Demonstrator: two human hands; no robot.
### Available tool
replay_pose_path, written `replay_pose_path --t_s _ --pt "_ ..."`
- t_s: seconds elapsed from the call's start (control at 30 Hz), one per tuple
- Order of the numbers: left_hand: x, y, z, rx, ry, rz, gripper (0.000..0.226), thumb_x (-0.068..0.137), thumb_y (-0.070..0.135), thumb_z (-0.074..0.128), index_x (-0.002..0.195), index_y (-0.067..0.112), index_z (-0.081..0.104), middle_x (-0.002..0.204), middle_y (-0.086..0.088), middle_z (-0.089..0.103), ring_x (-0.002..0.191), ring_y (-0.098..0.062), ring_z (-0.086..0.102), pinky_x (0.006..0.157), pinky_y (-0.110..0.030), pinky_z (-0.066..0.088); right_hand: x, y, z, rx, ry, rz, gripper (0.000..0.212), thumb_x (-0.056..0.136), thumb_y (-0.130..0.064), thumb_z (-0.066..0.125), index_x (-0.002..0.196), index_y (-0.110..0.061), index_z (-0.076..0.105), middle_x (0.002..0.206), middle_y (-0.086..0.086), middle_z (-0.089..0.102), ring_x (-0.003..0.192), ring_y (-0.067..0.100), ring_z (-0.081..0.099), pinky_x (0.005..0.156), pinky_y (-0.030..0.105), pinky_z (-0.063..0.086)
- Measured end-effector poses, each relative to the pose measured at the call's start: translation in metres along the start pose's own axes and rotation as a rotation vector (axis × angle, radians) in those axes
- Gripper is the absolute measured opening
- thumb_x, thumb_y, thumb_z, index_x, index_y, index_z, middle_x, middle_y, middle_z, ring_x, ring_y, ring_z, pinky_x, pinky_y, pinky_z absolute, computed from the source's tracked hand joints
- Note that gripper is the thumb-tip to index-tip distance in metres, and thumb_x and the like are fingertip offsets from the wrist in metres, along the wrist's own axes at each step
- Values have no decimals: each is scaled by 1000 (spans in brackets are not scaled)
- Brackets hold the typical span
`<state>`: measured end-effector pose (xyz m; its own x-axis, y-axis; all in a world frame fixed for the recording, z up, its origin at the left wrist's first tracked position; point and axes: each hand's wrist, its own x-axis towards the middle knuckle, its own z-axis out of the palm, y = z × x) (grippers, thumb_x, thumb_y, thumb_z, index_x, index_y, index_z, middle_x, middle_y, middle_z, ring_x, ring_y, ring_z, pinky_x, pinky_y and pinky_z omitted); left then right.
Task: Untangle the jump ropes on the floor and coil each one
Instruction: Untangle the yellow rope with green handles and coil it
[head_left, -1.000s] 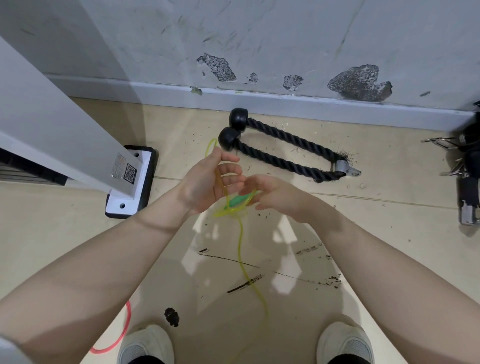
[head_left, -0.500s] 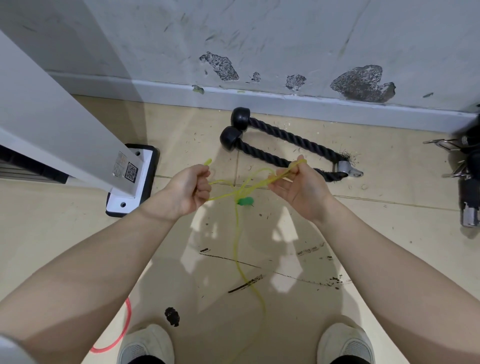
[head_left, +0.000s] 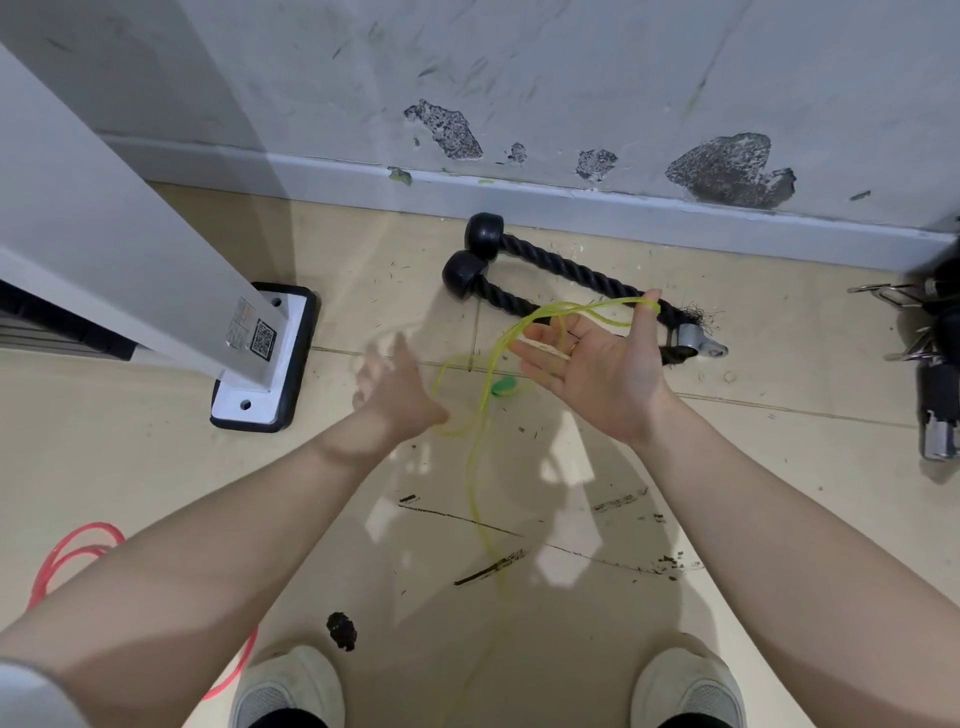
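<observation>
Spreading apart since half a second ago, both hands have let go of their earlier pinches on the yellow jump rope. The right hand now lies palm up with fingers straight, rope loops draped over its thumb and across its fingers. The left hand, blurred, has its fingers extended and holds nothing, the rope sagging just to its right. A green piece on the rope hangs between the hands, and one strand drops from there to the floor toward the shoes. Beyond the right hand a black rope handle attachment lies on the floor. A red jump rope curls beneath the left forearm. Left of the left hand stands a white machine post.
</observation>
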<state>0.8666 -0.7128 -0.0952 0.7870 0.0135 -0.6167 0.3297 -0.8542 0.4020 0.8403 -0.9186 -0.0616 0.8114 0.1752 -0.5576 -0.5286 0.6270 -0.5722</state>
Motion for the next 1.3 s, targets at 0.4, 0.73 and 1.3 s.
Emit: replay_pose_path --t_s 0.4,0.73,1.3 --pt "-28 36 1 -483 -236 471 16 94 25 53 106 17 58 81 2 59 54 -10 57 55 -21 45 -1 -8 2 -167 103 212 101 78 -80 -1 101 -2 58 100 20 67 78 34 68 42 20 40" --pt "-20 22 -10 -434 -386 397 21 94 18 52 76 11 61 61 0 50 57 -11 52 58 -15 47 1 -22 -19 -886 307 309 9 86 -8 42 85 -6 51 76 11 58 48 13 32 37 18 22" --pt "-7 21 -22 -57 -152 523 8 84 11 61 89 18 60 59 8 45 52 -5 42 53 -15 35 -2 -15 -24 -1431 97 -96 13 85 -35 64 85 -29 75 84 -6 72 89 18 64 87 38 51"
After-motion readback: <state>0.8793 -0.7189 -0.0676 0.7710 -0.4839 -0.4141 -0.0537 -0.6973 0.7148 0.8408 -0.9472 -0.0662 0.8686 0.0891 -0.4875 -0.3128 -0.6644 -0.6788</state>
